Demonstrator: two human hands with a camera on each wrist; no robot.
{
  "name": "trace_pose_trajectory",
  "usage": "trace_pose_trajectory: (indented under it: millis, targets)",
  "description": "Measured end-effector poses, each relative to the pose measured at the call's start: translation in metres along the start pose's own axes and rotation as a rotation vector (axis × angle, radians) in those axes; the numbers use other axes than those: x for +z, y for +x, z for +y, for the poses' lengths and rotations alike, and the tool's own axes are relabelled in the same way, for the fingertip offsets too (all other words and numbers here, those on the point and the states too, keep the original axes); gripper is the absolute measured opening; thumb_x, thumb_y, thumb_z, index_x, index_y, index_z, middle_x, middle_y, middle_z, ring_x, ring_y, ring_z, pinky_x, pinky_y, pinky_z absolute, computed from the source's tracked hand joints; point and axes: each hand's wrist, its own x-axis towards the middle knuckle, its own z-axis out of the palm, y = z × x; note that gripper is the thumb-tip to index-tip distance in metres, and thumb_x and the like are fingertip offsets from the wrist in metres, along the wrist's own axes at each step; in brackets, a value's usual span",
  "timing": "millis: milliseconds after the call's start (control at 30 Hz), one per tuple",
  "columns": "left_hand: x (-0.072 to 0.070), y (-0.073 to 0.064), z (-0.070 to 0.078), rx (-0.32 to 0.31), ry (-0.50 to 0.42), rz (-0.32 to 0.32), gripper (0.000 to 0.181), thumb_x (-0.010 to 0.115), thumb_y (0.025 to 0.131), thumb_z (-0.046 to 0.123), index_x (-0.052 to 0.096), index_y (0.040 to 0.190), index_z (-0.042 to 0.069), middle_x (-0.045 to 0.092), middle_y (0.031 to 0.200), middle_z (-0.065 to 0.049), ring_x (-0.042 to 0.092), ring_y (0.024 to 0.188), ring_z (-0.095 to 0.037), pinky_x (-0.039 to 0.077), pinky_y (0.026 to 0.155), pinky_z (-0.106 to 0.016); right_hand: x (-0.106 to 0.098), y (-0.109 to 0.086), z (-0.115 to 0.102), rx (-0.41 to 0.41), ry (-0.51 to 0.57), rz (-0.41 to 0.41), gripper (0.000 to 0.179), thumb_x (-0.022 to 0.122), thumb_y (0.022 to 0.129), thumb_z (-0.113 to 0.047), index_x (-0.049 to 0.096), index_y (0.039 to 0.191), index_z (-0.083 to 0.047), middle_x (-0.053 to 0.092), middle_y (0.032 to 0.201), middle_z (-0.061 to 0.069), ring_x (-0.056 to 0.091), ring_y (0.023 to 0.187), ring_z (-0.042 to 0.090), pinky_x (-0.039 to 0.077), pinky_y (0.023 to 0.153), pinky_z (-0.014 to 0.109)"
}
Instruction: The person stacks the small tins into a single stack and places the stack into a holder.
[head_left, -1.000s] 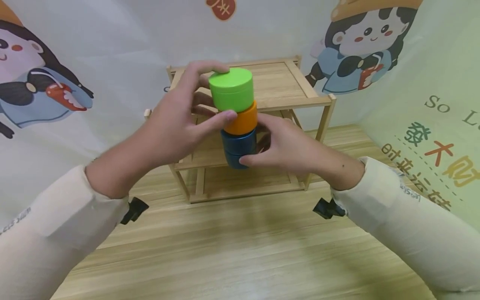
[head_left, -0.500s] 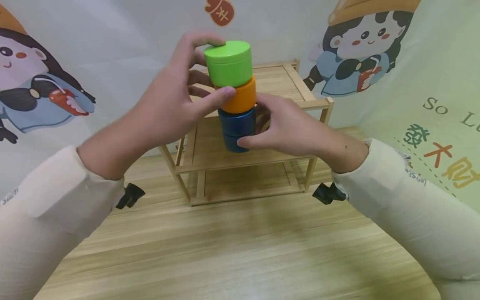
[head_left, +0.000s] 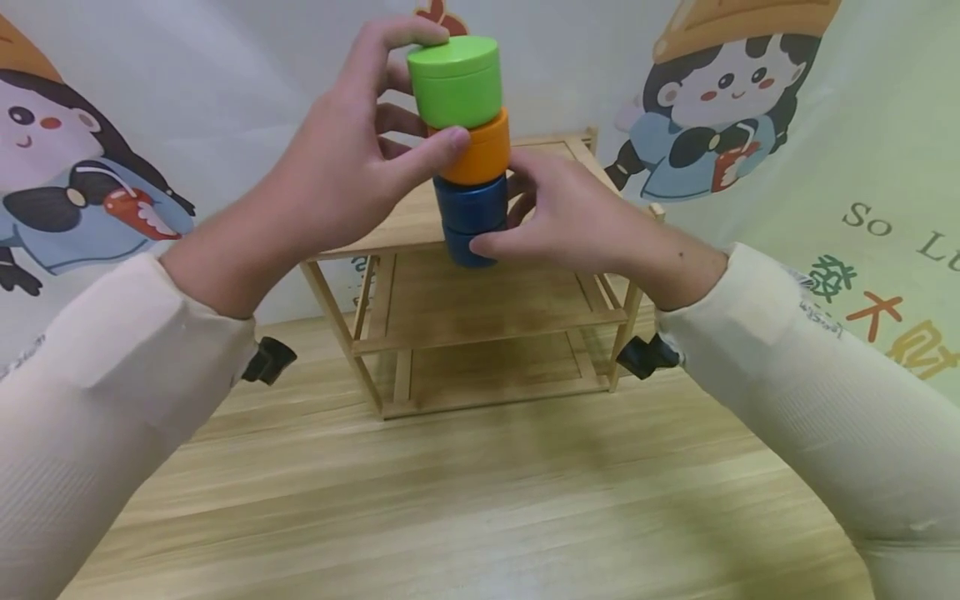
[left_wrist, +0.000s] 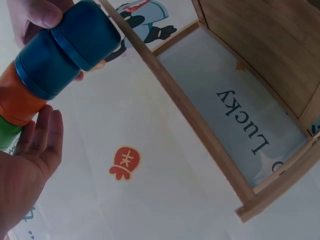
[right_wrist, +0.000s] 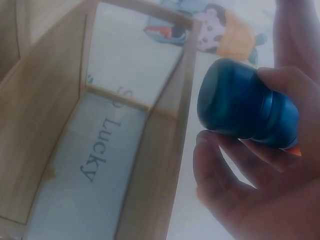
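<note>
Both hands hold up a column of round, short, jar-like pieces in front of a wooden shelf rack. On top is a lidded bright green piece (head_left: 457, 92), with an orange piece (head_left: 482, 157) under it. Below come two blue sections (head_left: 474, 207), the lowest ending in a rounded base (right_wrist: 220, 97). My left hand (head_left: 341, 162) grips the green and orange pieces, its index fingertip on the green lid and its thumb across the orange. My right hand (head_left: 566, 212) holds the blue lower end from the right, thumb toward me. In the left wrist view, the right thumb (left_wrist: 47, 17) presses the blue side.
The rack has three levels: a top board (head_left: 408, 221) partly behind the hands, a middle board (head_left: 487, 308) and a bottom board (head_left: 487, 367). It stands on a wood-pattern floor (head_left: 480, 500). A printed cloth backdrop (head_left: 247, 108) hangs behind and at the right.
The stack and both hands have risen steadily, from before the rack's lower levels to overlapping its top board and the backdrop. Both grips look the same. The view has shifted slightly.
</note>
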Motion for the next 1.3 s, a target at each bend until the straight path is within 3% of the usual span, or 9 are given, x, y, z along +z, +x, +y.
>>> trace_pose_trajectory:
  millis: [467, 700, 1300]
  targets:
    - [0.003, 0.016, -0.015, -0.063, -0.015, -0.005, 0.062, 0.061, 0.1, 0.029, 0.025, 0.15, 0.027, 0.046, 0.132, -0.01, 0.064, 0.115, -0.023, 0.051, 0.102, -0.038, -0.001, 0.021, 0.009, 0.029, 0.002, 0.006, 0.062, 0.076, 0.087, -0.027, 0.047, 0.14, -0.012, 0.063, 0.126, 0.005, 0.066, 0.101, 0.02, 0.056, 0.09, 0.037]
    - [0.005, 0.023, -0.022, -0.093, 0.008, -0.015, 0.064, 0.06, 0.1, 0.03, 0.023, 0.151, 0.028, 0.047, 0.135, -0.01, 0.063, 0.12, -0.021, 0.05, 0.104, -0.037, 0.0, 0.03, 0.014, 0.062, -0.02, -0.003, 0.064, 0.075, 0.089, -0.029, 0.044, 0.143, -0.012, 0.061, 0.127, 0.007, 0.067, 0.1, 0.021, 0.058, 0.082, 0.036]
    - [0.002, 0.036, -0.03, -0.118, 0.042, 0.002, 0.064, 0.058, 0.1, 0.034, 0.021, 0.153, 0.033, 0.047, 0.138, -0.007, 0.062, 0.122, -0.019, 0.051, 0.103, -0.038, -0.005, 0.047, 0.017, 0.066, -0.053, 0.027, 0.067, 0.074, 0.089, -0.033, 0.043, 0.145, -0.013, 0.059, 0.133, 0.004, 0.058, 0.114, 0.02, 0.046, 0.103, 0.038]
